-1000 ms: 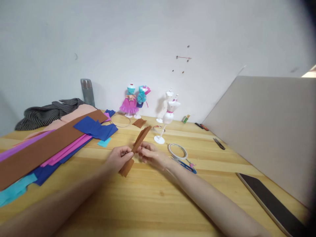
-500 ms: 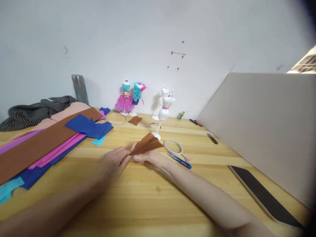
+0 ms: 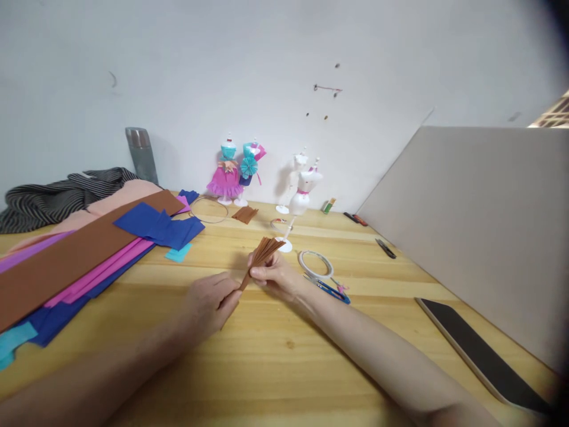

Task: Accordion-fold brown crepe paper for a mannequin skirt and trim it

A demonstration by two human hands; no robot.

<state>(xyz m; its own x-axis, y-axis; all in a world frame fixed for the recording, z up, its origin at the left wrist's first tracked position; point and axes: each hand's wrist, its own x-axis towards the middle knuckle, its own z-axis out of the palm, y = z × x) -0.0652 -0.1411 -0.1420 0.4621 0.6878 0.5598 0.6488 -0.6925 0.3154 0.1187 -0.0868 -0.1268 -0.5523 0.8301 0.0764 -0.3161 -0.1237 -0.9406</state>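
Note:
Both hands grip a gathered strip of brown crepe paper (image 3: 265,251) above the table. My left hand (image 3: 216,298) pinches its lower end, and my right hand (image 3: 272,274) closes round the middle with the thumb on top. Narrow pleats fan out past the right fingers. Just behind stands a white mini dress form (image 3: 299,203) with a pink band at its waist. A second white dress form (image 3: 300,161) is partly hidden by it. To the right of my right hand lie a white tape roll (image 3: 329,274) and blue-handled scissors (image 3: 340,296).
Left, crepe paper sheets (image 3: 89,252) are piled beside a striped cloth (image 3: 66,198) and a bottle (image 3: 143,157). Against the wall stand two dressed forms (image 3: 226,181). A brown scrap (image 3: 245,214) lies near a wire ring (image 3: 208,210). At right are a phone (image 3: 480,350) and black snips (image 3: 386,248).
The brown paper's open fan has drawn into a narrower bundle and tilts more upright. My right hand has moved up to its middle, while my left hand stays at the lower end.

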